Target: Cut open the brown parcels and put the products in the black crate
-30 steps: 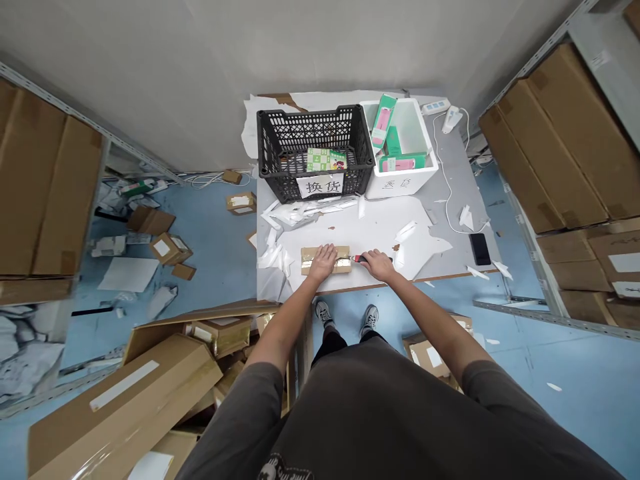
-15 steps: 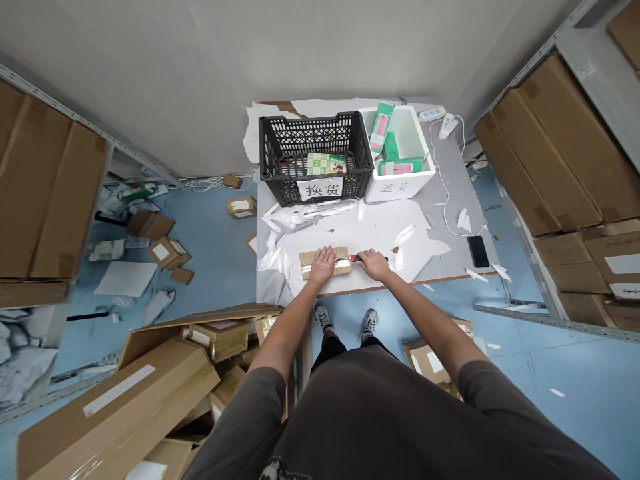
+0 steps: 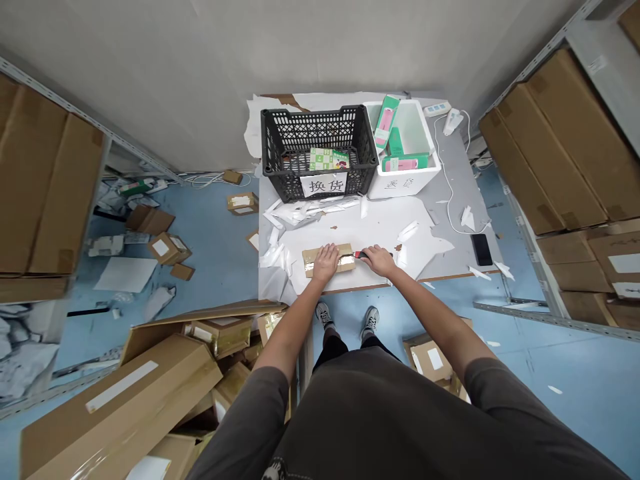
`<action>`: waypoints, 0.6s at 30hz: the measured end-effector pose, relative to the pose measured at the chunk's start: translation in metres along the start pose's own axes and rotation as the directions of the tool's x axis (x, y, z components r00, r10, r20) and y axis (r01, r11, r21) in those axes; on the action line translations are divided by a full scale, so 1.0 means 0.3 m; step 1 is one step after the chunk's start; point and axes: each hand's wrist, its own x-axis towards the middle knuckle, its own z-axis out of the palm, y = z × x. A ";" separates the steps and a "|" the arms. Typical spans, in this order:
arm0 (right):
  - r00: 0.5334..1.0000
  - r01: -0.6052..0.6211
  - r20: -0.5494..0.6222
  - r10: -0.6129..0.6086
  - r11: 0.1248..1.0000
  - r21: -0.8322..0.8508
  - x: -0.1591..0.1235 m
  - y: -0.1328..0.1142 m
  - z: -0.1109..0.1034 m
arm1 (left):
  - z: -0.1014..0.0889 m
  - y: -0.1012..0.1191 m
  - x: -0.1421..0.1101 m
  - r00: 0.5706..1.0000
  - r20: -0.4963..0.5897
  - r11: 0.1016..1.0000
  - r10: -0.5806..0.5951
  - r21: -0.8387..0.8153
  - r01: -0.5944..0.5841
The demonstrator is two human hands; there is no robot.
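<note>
Head view: cardboard box (image 3: pixel 310 262) lies beneath the left grip (image 3: pixel 327 261).

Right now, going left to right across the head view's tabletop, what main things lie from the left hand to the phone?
Left hand on the cardboard box, the cutter's red section, right hand, black phone.

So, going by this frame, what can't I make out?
All in the head view:
Box: its middle is hidden under the left hand.
Cutter: handle partly covered by the right hand; blade too small to tell how deep it sits.
Shirt print: cut off by the bottom edge.
Carton at top right: cut off by the picture's edge.
</note>
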 end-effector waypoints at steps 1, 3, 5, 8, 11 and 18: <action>1.000 0.002 0.000 -0.002 1.000 0.010 -0.005 0.004 -0.001 | -0.004 0.002 0.000 1.000 -0.002 1.000 0.002 0.003 -0.002; 1.000 -0.022 -0.016 0.022 0.999 0.050 -0.035 0.017 0.000 | -0.015 0.006 0.001 1.000 -0.007 1.000 0.001 0.009 -0.001; 0.991 -0.113 -0.059 0.121 0.985 0.134 -0.084 0.025 0.013 | -0.029 0.014 0.006 1.000 -0.007 1.000 -0.005 0.012 0.005; 0.919 -0.321 -0.096 0.381 0.869 0.376 -0.148 -0.012 0.058 | -0.059 0.026 0.022 1.000 0.014 1.000 -0.009 0.010 0.009; 0.856 -0.405 -0.009 0.517 0.681 0.610 -0.139 -0.124 0.121 | -0.102 0.022 0.031 0.998 0.062 1.000 0.013 0.008 -0.013; 0.776 -0.442 0.022 0.630 0.518 0.732 0.031 -0.337 0.199 | -0.232 -0.106 -0.041 0.982 0.162 0.990 -0.101 0.112 0.084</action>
